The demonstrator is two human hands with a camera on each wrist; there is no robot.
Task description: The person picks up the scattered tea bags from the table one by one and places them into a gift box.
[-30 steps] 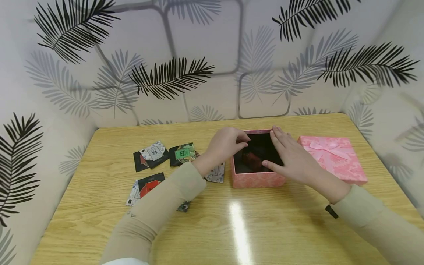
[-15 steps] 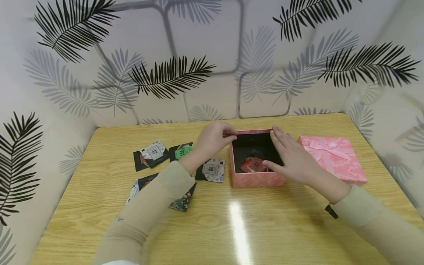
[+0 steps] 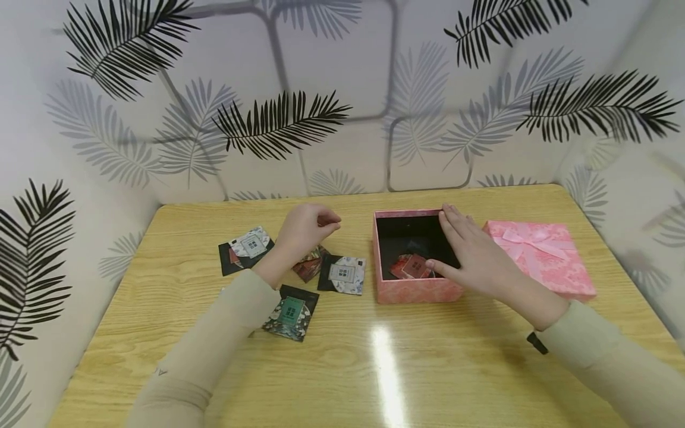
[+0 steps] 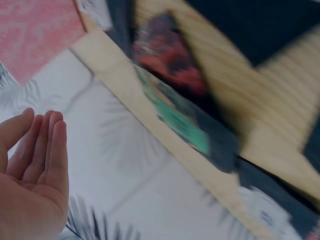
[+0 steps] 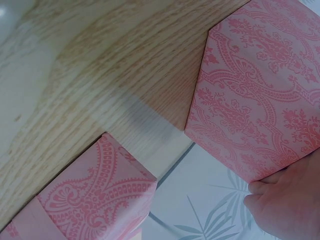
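Note:
My left hand (image 3: 306, 230) hovers above the small flat packets at the left of the table. In the left wrist view its fingers (image 4: 59, 155) are bent gently, with nothing between them and the thumb. Beneath and around it lie a dark packet with a green label (image 3: 291, 312), a black-and-white packet (image 3: 342, 274) and a reddish one (image 3: 309, 264). My right hand (image 3: 478, 258) rests on the right rim of an open pink box (image 3: 420, 291), fingers straight. Inside the box's black interior lies a packet with a red label (image 3: 414, 266).
A pink patterned lid (image 3: 546, 255) with a ribbon bow lies to the right of the box. Overlapping packets (image 3: 251, 245) sit farther left, partly behind the left arm. Behind the wooden table (image 3: 342, 368) hangs a leaf-patterned cloth (image 3: 348, 148).
My left hand has drawn out of the box and travelled left to above the packets. The red-labelled packet inside the box has come into clear view. My right hand stays on the rim.

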